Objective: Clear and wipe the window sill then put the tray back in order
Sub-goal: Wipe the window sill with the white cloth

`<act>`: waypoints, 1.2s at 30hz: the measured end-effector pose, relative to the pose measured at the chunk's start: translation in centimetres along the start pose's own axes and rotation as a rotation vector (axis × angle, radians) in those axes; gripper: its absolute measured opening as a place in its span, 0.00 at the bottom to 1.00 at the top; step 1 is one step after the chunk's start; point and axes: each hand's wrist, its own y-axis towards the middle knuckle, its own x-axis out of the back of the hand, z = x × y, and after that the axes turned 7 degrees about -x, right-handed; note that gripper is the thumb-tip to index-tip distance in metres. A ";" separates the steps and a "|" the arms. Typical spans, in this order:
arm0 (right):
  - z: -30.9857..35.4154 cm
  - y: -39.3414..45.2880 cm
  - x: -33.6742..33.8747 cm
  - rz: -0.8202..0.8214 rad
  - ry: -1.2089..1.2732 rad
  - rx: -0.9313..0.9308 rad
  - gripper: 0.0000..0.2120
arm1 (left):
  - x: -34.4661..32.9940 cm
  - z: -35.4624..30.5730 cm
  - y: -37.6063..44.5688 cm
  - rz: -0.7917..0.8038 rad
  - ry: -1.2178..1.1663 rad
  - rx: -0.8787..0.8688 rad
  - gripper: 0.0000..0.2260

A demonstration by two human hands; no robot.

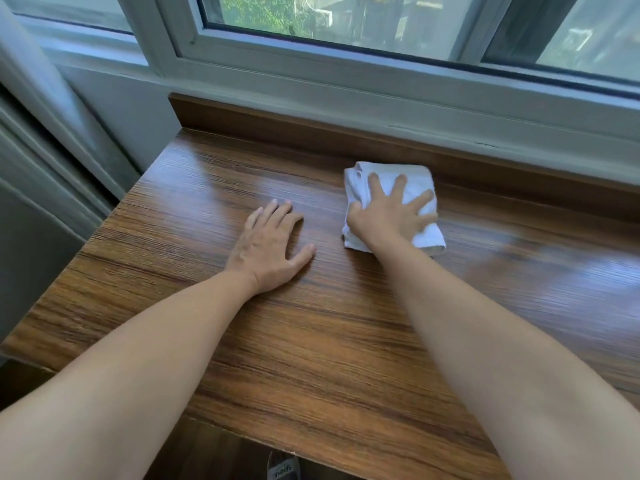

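A wide wooden window sill with dark grain fills the view. A folded white cloth lies on it near the raised back edge. My right hand presses flat on the cloth with its fingers spread. My left hand rests palm down on the bare wood to the left of the cloth, fingers straight. No tray is in view.
A white window frame runs along the back above a wooden upstand. The sill ends at a left edge beside a grey wall and frame. A shoe shows below the front edge.
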 end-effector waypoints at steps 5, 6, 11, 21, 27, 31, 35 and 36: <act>-3.1 -0.8 -0.2 -0.023 -0.160 0.503 0.32 | 0.2 0.1 -0.1 -0.051 -0.120 -0.008 0.33; -4.8 -0.8 -0.1 -0.029 -0.168 0.559 0.33 | 0.3 0.0 -0.1 -0.053 -0.130 -0.007 0.32; -13.0 -0.2 0.5 -0.069 -0.084 0.242 0.34 | 0.5 -0.3 -0.1 -0.031 -0.111 -0.022 0.30; -3.6 -6.5 -1.7 -0.056 -0.072 0.131 0.31 | 0.7 0.1 -0.2 -0.039 -0.135 -0.003 0.25; -7.4 -16.9 -3.1 -0.117 -0.062 0.519 0.33 | 1.0 0.0 -0.2 -0.121 -0.401 0.095 0.26; -11.4 -21.7 -3.8 -0.082 -0.052 0.847 0.33 | 1.7 -0.5 -0.4 -0.078 -0.385 0.103 0.27; -16.0 -21.9 -3.3 -0.046 -0.040 0.943 0.33 | 0.9 -1.3 -1.4 -0.036 -0.151 -0.020 0.30; -17.2 -21.6 -3.1 -0.055 -0.025 0.923 0.33 | 0.8 -1.7 -1.4 -0.037 -0.110 -0.071 0.29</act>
